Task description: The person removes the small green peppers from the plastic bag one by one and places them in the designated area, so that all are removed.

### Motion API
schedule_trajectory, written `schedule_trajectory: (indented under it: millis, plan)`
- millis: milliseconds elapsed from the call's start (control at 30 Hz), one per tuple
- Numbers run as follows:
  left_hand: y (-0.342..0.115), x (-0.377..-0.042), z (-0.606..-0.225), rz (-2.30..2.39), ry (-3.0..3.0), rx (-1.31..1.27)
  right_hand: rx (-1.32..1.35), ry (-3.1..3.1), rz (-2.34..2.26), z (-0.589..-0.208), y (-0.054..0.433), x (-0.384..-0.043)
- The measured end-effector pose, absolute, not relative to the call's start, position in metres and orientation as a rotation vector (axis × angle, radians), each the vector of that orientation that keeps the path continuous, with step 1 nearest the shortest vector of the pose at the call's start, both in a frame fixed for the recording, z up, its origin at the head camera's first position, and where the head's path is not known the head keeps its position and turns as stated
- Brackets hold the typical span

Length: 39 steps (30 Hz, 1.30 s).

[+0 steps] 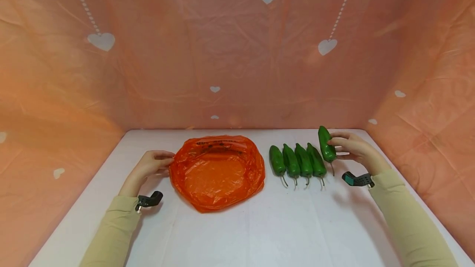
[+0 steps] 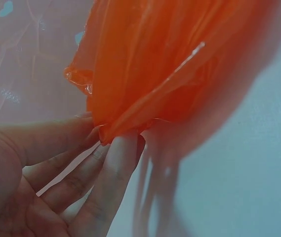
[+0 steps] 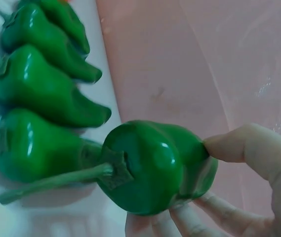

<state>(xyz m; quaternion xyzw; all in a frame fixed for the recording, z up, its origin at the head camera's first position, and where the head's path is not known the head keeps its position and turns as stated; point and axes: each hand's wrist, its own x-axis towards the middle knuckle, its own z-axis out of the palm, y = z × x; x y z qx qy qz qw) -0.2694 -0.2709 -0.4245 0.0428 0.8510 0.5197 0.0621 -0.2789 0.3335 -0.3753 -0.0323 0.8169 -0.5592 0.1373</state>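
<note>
An orange plastic bag (image 1: 215,180) lies spread with its mouth open on the white table. My left hand (image 1: 150,168) pinches the bag's left edge between thumb and fingers, and the left wrist view shows the gathered orange film (image 2: 145,74) there. At the right, my right hand (image 1: 352,147) holds a green pepper (image 1: 327,145), stem downward, just above the table. The right wrist view has this pepper (image 3: 150,168) between the thumb and the fingers. Several more green peppers (image 1: 304,160) lie in a row between the bag and my right hand, stems toward me.
The white table (image 1: 252,238) ends at a peach-coloured cloth backdrop (image 1: 237,73) with white hearts, which also rises along the left and right sides. Each wrist wears a black camera mount, one on the left (image 1: 150,199) and one on the right (image 1: 358,179).
</note>
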Motion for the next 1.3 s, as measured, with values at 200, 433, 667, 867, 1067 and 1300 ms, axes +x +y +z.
schedule_trajectory:
  millis: [200, 433, 667, 867, 1067, 1300]
  plan:
    - [-0.271, -0.27, -0.425, 1.601, 2.539, 0.103, -0.02, 2.4, -1.521, -0.382, 0.342, -0.276]
    - [-0.273, -0.27, -0.424, 1.569, 2.561, 0.114, 0.032, 2.388, -1.543, -0.39, 0.348, -0.275]
    - [-0.273, -0.269, -0.423, 1.569, 2.562, 0.131, 0.047, 2.419, -1.459, -0.398, 0.351, -0.273]
    - [-0.273, -0.269, -0.424, 1.586, 2.557, 0.131, 0.07, 2.444, -1.393, -0.403, 0.35, -0.271]
    - [-0.273, -0.269, -0.425, 1.605, 2.551, 0.124, 0.143, 2.43, -1.388, -0.408, 0.347, -0.274]
    - [-0.273, -0.269, -0.425, 1.615, 2.547, 0.119, 0.181, 2.432, -1.387, -0.412, 0.345, -0.277]
